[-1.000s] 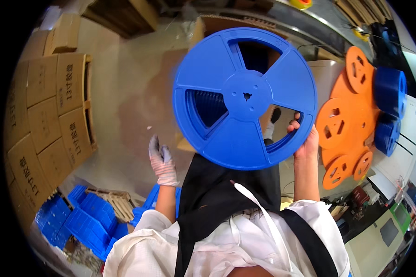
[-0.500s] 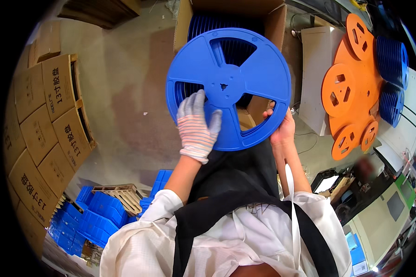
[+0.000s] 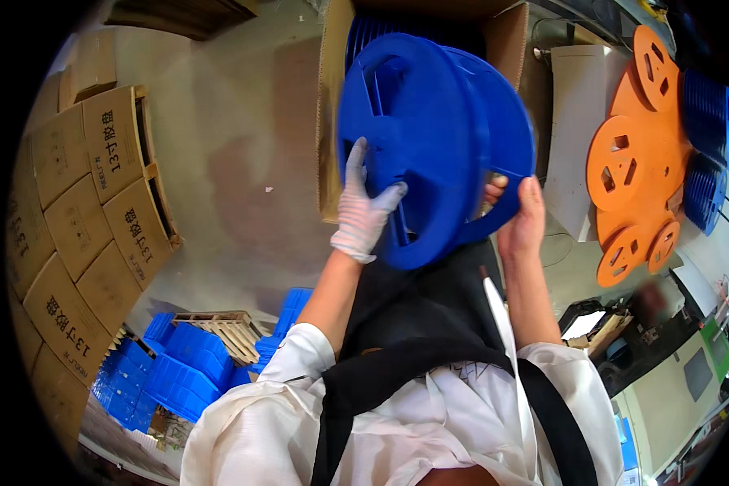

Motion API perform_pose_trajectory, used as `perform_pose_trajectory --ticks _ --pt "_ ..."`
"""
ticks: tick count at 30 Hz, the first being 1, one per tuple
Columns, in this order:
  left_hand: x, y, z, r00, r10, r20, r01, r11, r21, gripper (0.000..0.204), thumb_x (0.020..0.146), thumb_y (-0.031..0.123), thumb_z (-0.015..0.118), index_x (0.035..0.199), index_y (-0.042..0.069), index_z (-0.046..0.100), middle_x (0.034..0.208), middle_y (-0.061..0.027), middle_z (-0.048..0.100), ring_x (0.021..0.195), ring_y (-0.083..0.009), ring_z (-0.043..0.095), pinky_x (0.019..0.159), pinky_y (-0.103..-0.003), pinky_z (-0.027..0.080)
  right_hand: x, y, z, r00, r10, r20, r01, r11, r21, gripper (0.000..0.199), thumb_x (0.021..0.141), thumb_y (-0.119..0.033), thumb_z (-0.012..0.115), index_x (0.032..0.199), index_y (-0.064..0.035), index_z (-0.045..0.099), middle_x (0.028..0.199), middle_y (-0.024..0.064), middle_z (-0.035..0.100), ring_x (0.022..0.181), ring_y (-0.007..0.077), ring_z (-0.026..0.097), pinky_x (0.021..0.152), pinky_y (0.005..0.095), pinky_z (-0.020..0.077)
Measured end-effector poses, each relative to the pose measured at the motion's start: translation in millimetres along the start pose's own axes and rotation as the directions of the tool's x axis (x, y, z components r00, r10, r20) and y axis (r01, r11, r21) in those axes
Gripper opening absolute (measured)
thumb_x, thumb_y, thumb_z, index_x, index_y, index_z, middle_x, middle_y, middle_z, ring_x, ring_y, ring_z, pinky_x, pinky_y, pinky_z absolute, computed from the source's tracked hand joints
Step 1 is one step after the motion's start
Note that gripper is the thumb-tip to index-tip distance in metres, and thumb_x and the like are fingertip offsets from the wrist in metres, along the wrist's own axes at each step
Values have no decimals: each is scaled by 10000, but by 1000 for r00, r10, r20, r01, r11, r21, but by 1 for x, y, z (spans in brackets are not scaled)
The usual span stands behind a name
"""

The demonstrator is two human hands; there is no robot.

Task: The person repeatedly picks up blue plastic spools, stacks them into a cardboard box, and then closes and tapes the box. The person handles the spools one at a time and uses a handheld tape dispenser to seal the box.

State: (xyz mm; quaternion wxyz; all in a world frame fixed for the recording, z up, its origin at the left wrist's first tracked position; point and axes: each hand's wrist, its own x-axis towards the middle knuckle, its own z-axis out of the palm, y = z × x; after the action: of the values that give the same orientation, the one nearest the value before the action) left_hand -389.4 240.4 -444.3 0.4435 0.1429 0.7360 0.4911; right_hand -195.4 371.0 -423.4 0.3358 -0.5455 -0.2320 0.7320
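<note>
A large blue plastic reel (image 3: 429, 130) is between my hands, tilted so that both of its round flanges show, joined as a pair. My left hand (image 3: 363, 215), in a striped knit glove, grips the nearer flange at its cut-out windows near the hub. Bare, my right hand (image 3: 525, 212) closes on the edge of the farther flange at the right. Behind the reel stands an open cardboard box (image 3: 506, 44) with several blue reels (image 3: 366, 36) in it, partly hidden by the one I hold.
Stacked cardboard cartons (image 3: 109, 146) stand at the left. Blue plastic bins (image 3: 190, 356) and a wooden pallet (image 3: 228, 330) lie at the lower left. At the right is a large orange plate (image 3: 650, 185) with orange discs, next to blue reel stacks (image 3: 709, 109) and a white cabinet (image 3: 575, 121).
The reel has turned from facing me flat to a slanted view showing both flanges. It and both hands have shifted somewhat right in the picture, with the surroundings shifting right too.
</note>
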Motion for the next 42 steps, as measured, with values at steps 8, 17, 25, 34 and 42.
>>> perform_pose_trajectory --ticks 8,17,25,34,42 --pt "-14 9 -82 873 83 481 479 45 -877 715 849 421 599 1385 6 372 1268 -224 499 1106 -340 563 981 -455 458 35 -6 20 991 86 -99 -100 984 -146 266 977 -339 538 857 -104 502 651 -10 461 511 79 413 491 242 404" --pt "-6 -11 -100 845 247 474 499 -45 -865 639 765 313 711 1286 9 502 1314 -217 473 1171 -336 530 1082 -446 367 50 38 32 927 374 19 -369 922 -117 368 968 -408 536 756 -138 403 607 -40 356 492 64 317 469 243 318" --pt "-13 18 -96 929 -290 229 337 409 -848 505 816 162 729 1278 90 536 1143 -183 603 1042 -241 592 973 -363 466 63 100 77 910 402 102 -380 907 -183 232 970 -299 540 902 -79 512 668 14 526 486 64 346 451 217 296" --pt "31 -17 -73 942 -291 165 335 814 -476 466 917 171 611 1341 67 447 1102 -45 565 997 -131 533 892 -271 441 100 142 46 966 25 -256 -162 831 -532 204 960 -141 511 1092 -9 593 668 4 510 566 91 443 526 270 383" --pt "117 -104 -54 906 -415 80 405 797 -447 527 920 172 612 1412 166 423 1185 -17 567 1031 -134 533 897 -263 445 100 146 47 957 -53 -284 -121 819 -560 345 956 -119 523 1287 -25 536 781 46 593 610 110 488 596 278 437"
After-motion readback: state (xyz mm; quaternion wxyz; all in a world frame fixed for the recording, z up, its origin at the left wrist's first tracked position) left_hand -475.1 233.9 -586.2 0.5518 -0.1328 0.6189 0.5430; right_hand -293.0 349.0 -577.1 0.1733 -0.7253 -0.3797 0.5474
